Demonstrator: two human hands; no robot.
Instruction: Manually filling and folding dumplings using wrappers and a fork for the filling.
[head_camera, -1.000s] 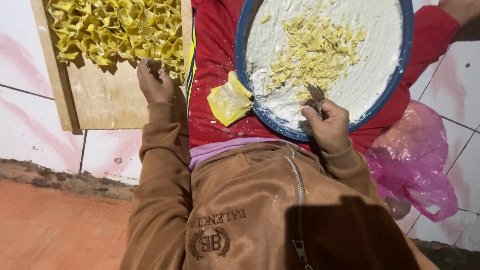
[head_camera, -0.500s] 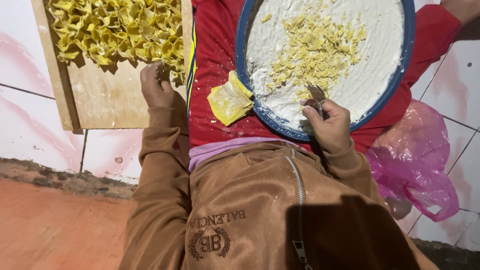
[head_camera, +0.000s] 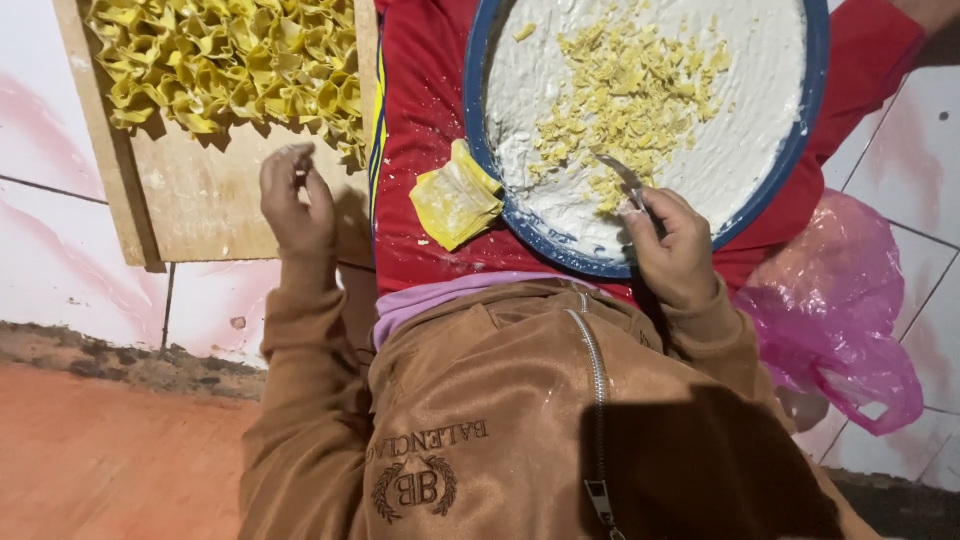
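My left hand (head_camera: 296, 203) hovers over the bare lower part of a wooden board (head_camera: 205, 215), just below a heap of folded yellow dumplings (head_camera: 235, 60). Its fingers are loosely curled, floury at the tips, and hold nothing. My right hand (head_camera: 676, 245) grips a small metal spoon (head_camera: 622, 178) whose tip rests in the filling on a blue-rimmed round tray (head_camera: 478, 130). The tray is coated white and strewn with yellow crumbs (head_camera: 625, 95). A small stack of yellow wrappers (head_camera: 455, 195) lies on the red cloth (head_camera: 420, 110) between my hands.
A crumpled pink plastic bag (head_camera: 835, 320) lies at the right on white tiles. My brown jacket (head_camera: 500, 420) fills the lower middle. Orange floor (head_camera: 100, 460) shows at the lower left, below a dirty tile edge.
My left hand has drawn back from the edge of the dumpling heap towards me. The right hand with the spoon has stayed at the tray's near rim.
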